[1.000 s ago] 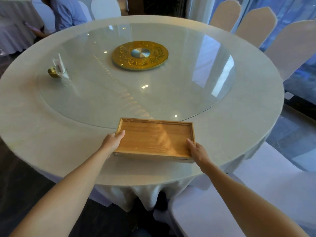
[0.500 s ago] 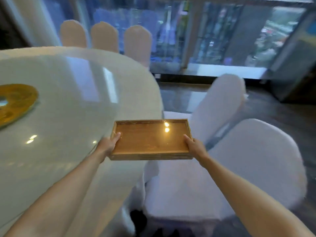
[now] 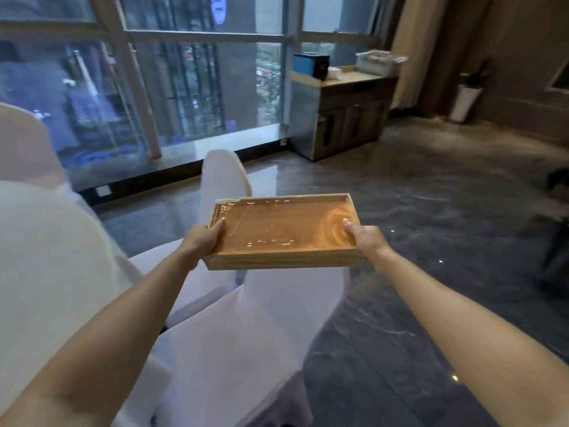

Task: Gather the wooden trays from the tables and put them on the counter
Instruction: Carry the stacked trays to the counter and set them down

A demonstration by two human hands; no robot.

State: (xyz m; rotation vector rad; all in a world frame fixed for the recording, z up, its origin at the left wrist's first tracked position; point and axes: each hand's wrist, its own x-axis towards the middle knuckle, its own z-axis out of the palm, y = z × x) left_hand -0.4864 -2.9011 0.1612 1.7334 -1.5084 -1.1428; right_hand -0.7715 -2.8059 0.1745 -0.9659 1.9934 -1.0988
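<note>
An empty rectangular wooden tray is held level in the air at the centre of the head view. My left hand grips its left short edge, thumb inside the rim. On the right short edge my right hand holds it the same way. The wooden counter stands far off at the upper right, against the window wall, with a blue box and a white basket on top.
White-covered chairs stand just below and in front of the tray, and the white tablecloth edge fills the left. Dark glossy floor stretches right toward the counter. A dark object sits at the right edge. Tall windows line the back.
The tray has been lifted off the round table and carried to the right; the view has swung away from the table toward the window wall and the counter.
</note>
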